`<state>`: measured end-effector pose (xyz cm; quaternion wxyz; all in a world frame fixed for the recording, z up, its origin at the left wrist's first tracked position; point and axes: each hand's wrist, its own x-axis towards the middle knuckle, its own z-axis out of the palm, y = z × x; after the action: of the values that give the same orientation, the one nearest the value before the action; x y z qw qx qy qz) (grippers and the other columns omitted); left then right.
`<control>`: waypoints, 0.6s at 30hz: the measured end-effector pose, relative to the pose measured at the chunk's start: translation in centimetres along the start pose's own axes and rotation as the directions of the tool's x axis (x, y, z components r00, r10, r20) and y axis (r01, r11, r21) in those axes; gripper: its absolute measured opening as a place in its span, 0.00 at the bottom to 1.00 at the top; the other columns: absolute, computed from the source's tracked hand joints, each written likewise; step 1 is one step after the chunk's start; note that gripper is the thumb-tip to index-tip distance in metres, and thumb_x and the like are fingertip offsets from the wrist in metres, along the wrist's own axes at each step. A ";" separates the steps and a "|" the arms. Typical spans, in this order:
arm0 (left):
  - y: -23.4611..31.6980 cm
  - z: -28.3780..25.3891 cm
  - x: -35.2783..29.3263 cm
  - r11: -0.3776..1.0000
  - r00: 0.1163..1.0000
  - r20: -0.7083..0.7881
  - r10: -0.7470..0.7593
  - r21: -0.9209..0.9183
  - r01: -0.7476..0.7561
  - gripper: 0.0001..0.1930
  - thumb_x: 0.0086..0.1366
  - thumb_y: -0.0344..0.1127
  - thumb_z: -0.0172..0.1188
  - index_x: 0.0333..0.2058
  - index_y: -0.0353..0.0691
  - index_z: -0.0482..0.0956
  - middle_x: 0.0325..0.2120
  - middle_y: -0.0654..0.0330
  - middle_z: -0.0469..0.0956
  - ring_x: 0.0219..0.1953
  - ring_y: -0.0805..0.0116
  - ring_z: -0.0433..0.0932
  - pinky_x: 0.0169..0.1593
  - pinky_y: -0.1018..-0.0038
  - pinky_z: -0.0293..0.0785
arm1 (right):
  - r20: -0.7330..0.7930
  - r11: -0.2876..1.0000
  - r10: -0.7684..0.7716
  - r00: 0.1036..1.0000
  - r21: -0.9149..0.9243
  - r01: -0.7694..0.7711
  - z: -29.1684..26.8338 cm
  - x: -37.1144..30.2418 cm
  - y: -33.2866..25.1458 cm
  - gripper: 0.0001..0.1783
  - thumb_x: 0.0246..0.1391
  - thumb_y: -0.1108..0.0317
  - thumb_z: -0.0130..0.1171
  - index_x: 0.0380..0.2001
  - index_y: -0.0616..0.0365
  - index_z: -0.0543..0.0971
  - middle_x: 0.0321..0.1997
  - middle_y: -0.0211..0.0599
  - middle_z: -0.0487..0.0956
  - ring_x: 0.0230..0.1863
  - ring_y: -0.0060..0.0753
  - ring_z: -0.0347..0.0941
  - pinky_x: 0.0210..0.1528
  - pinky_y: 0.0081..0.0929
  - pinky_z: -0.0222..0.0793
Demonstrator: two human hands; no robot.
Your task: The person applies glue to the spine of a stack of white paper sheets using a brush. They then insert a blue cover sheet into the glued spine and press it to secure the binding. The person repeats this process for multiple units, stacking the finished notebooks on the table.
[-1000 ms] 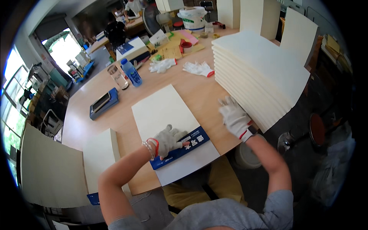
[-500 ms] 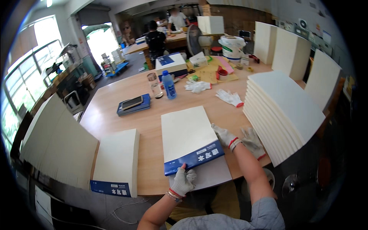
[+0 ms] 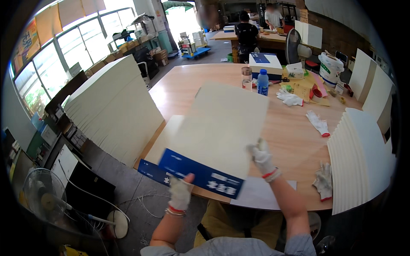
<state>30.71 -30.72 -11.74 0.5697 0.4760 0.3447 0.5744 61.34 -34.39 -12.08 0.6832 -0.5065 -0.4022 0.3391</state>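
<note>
Tilted in the air over the table's front left lies a large cream paper pad (image 3: 222, 123) with a blue band along its near edge. My left hand (image 3: 180, 194), in a white glove with bare thumb tip, grips that blue band from below, thumb on top. At the pad's right edge is my gloved right hand (image 3: 262, 158), blurred, its fingers closed against the side. Partly hidden under the pad, a low stack of similar pads (image 3: 153, 170) shows its own blue band. A pale sheet (image 3: 265, 192) rests at the table's front edge.
Tall cream paper stacks stand left (image 3: 115, 106) and right (image 3: 358, 158). A grey-white glove (image 3: 323, 181) and white gloves (image 3: 317, 123) lie on the table (image 3: 290, 149). Farther back are a blue bottle (image 3: 262, 82), a glass (image 3: 246, 78), a bucket (image 3: 331, 68) and a fan (image 3: 293, 47). Two people are beyond.
The pad has been lifted off the table and carried left over the low stack, both hands moving with it. The pale sheet beneath is more exposed. My view has turned left.
</note>
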 end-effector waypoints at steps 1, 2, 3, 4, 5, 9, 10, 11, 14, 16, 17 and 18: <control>1.3 -1.6 1.0 0.997 0.992 -0.101 0.073 0.017 -0.071 0.29 0.61 0.27 0.59 0.60 0.34 0.59 0.50 0.54 0.70 0.48 0.66 0.71 0.54 0.71 0.68 | 0.037 0.999 0.046 0.998 -0.012 -0.046 3.0 0.6 0.1 0.21 0.58 0.64 0.59 0.51 0.59 0.66 0.36 0.32 0.76 0.32 0.21 0.73 0.30 0.24 0.72; 2.2 -3.0 2.0 0.990 0.970 -0.197 0.144 0.040 -0.139 0.37 0.58 0.24 0.61 0.64 0.31 0.54 0.57 0.49 0.65 0.54 0.62 0.68 0.60 0.70 0.64 | 0.071 0.995 0.093 0.993 -0.028 -0.091 6.0 1.1 0.5 0.21 0.58 0.64 0.58 0.51 0.59 0.66 0.35 0.31 0.76 0.31 0.22 0.73 0.29 0.25 0.72; 2.4 -4.0 2.8 0.972 0.940 -0.273 0.204 0.169 -0.162 0.38 0.59 0.24 0.59 0.65 0.31 0.50 0.59 0.48 0.63 0.56 0.60 0.66 0.62 0.69 0.61 | 0.052 0.999 0.028 0.998 -0.020 -0.026 8.6 1.8 2.1 0.22 0.58 0.62 0.59 0.50 0.60 0.66 0.34 0.33 0.77 0.29 0.23 0.74 0.27 0.26 0.71; 1.9 -4.7 3.9 0.941 0.904 -0.331 0.270 0.292 -0.174 0.39 0.59 0.24 0.58 0.66 0.30 0.47 0.61 0.48 0.61 0.58 0.59 0.64 0.63 0.69 0.58 | 0.024 0.999 -0.044 0.999 -0.016 0.044 10.5 2.7 3.8 0.23 0.57 0.59 0.59 0.49 0.60 0.66 0.33 0.35 0.78 0.27 0.25 0.74 0.26 0.28 0.71; 1.3 -5.6 5.1 0.893 0.857 -0.383 0.346 0.414 -0.176 0.40 0.59 0.24 0.57 0.67 0.30 0.44 0.62 0.47 0.58 0.60 0.57 0.63 0.65 0.69 0.56 | 0.043 0.988 0.018 0.999 -0.151 -0.011 12.1 3.0 4.8 0.25 0.57 0.56 0.59 0.49 0.61 0.66 0.33 0.38 0.78 0.27 0.27 0.75 0.26 0.29 0.71; -4.1 -12.6 7.4 0.830 0.817 -0.520 0.250 0.550 0.096 0.39 0.63 0.28 0.50 0.67 0.30 0.39 0.68 0.44 0.47 0.68 0.55 0.52 0.68 0.70 0.46 | 0.124 0.791 0.335 0.934 -0.575 -0.208 16.6 2.8 2.2 0.32 0.54 0.46 0.58 0.48 0.63 0.66 0.35 0.48 0.79 0.28 0.36 0.78 0.28 0.34 0.72; -4.3 -12.7 7.4 0.862 0.824 -0.512 0.241 0.503 0.060 0.39 0.63 0.28 0.49 0.67 0.30 0.39 0.67 0.44 0.48 0.67 0.55 0.53 0.68 0.71 0.48 | 0.114 0.702 0.439 0.891 -0.662 -0.261 16.6 2.3 0.5 0.34 0.54 0.44 0.58 0.48 0.63 0.65 0.36 0.51 0.79 0.29 0.39 0.79 0.29 0.35 0.73; -4.4 -12.9 7.3 0.891 0.831 -0.504 0.234 0.454 0.025 0.38 0.63 0.28 0.49 0.68 0.30 0.39 0.67 0.44 0.48 0.67 0.55 0.54 0.67 0.71 0.49 | 0.121 0.679 0.457 0.881 -0.687 -0.258 16.6 2.3 0.1 0.35 0.54 0.42 0.56 0.48 0.65 0.65 0.37 0.50 0.80 0.31 0.40 0.79 0.31 0.36 0.73; -3.6 -11.4 7.2 0.928 0.842 -0.509 0.180 0.371 0.026 0.38 0.63 0.26 0.47 0.68 0.32 0.40 0.65 0.45 0.53 0.61 0.56 0.62 0.64 0.70 0.55 | 0.105 0.647 0.262 0.959 -0.757 -0.093 16.0 3.1 4.1 0.35 0.55 0.42 0.55 0.47 0.66 0.65 0.37 0.49 0.80 0.29 0.38 0.79 0.30 0.35 0.74; -3.9 -11.5 7.6 0.953 0.823 -0.543 0.166 0.302 0.007 0.37 0.63 0.25 0.47 0.68 0.32 0.40 0.64 0.45 0.55 0.58 0.56 0.64 0.63 0.70 0.57 | 0.091 0.666 0.220 0.971 -0.742 -0.081 15.7 3.2 5.5 0.36 0.57 0.42 0.54 0.51 0.66 0.64 0.37 0.48 0.79 0.27 0.34 0.77 0.29 0.31 0.73; -4.3 -11.7 8.0 0.957 0.824 -0.540 0.171 0.290 -0.009 0.37 0.63 0.26 0.47 0.68 0.32 0.41 0.64 0.45 0.55 0.58 0.56 0.64 0.63 0.69 0.57 | 0.082 0.676 0.198 0.977 -0.733 -0.075 15.4 3.2 5.7 0.37 0.57 0.42 0.53 0.53 0.67 0.64 0.37 0.48 0.79 0.26 0.32 0.77 0.28 0.29 0.73; -4.9 -12.1 8.3 0.961 0.828 -0.533 0.175 0.277 -0.025 0.37 0.63 0.26 0.48 0.68 0.33 0.41 0.64 0.45 0.55 0.58 0.55 0.64 0.63 0.69 0.57 | 0.092 0.773 0.265 0.960 -0.615 -0.155 14.5 3.0 5.7 0.37 0.58 0.43 0.53 0.55 0.66 0.63 0.36 0.46 0.79 0.26 0.30 0.76 0.28 0.27 0.73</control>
<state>21.85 -20.23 -18.82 0.3477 0.3773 0.5404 0.6668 49.43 -24.27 -14.65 0.4068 -0.7074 -0.4873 0.3108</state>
